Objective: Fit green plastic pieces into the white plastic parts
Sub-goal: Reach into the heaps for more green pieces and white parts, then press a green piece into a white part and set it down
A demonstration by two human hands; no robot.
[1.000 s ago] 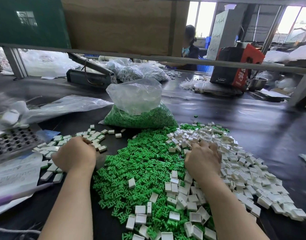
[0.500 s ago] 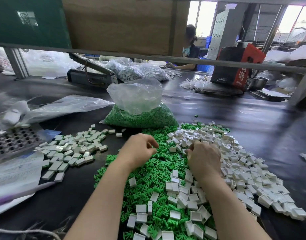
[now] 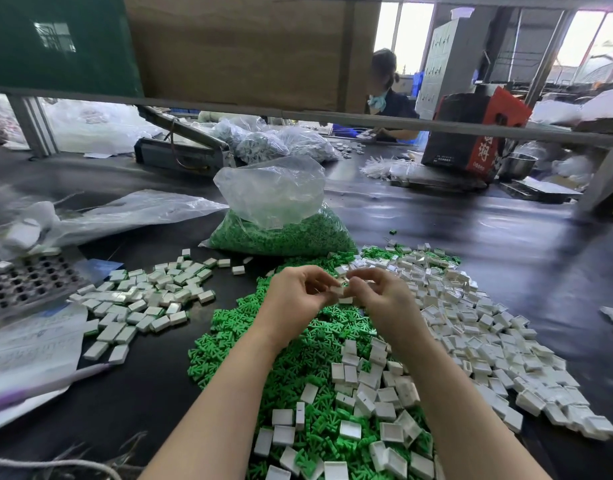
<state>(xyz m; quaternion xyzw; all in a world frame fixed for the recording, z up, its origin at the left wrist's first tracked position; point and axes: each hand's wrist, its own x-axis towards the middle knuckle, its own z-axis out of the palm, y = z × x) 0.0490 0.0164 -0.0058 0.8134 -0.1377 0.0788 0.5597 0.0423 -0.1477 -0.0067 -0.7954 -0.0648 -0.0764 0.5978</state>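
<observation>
Green plastic pieces (image 3: 291, 355) lie heaped on the dark table (image 3: 506, 244) in front of the person, with loose white plastic parts (image 3: 478, 327) spread over and to the right of the heap. Above the heap, the left hand (image 3: 298, 292) and right hand (image 3: 381, 292) meet, fingers of both curled and pinching one small white part (image 3: 338, 289) between them. A group of white parts with green showing (image 3: 142, 299) sits well to the left, and a clear bag of green pieces (image 3: 281, 223) stands behind the heap.

loose green plastic pieces (image 3: 291, 355) heaped on the dark table, white plastic parts (image 3: 478, 327) piled beside and partly over them.
</observation>
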